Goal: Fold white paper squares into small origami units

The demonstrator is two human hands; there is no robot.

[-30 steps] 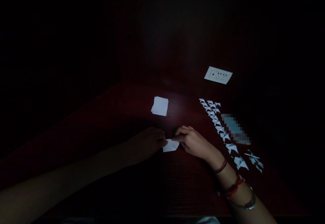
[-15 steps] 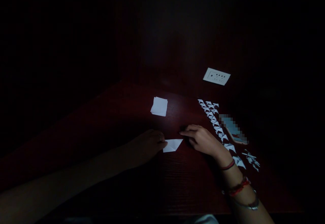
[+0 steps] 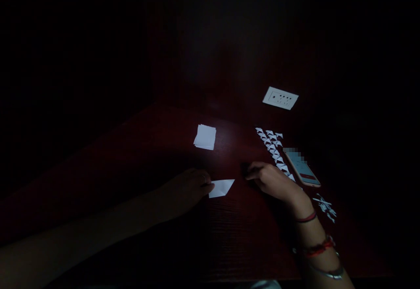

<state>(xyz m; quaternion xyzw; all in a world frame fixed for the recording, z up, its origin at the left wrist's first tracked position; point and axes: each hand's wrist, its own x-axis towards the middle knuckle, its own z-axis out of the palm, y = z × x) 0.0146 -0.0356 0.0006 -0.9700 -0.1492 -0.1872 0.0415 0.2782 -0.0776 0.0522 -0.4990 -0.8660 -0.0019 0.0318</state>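
Observation:
A small white sheet of paper, folded with a slanted right edge and a faint crease, lies on the dark red table. My left hand, wearing a ring, grips its left end between thumb and fingers. To the right of the paper, apart from it, my right hand is low over the table. Its fingers are loosely bent and slightly apart, with nothing visible in them. Bracelets circle the right wrist. Beyond my hands sits a stack of white paper squares.
Rows of small folded paper pieces run along the right, partly behind my right hand. Beside them lie a phone and a heap of paper scraps. A white socket plate is on the back wall. Surroundings are very dark.
My right hand has drawn away to the right from the folded paper and now covers the nearest folded pieces. My left hand and the paper have shifted slightly left.

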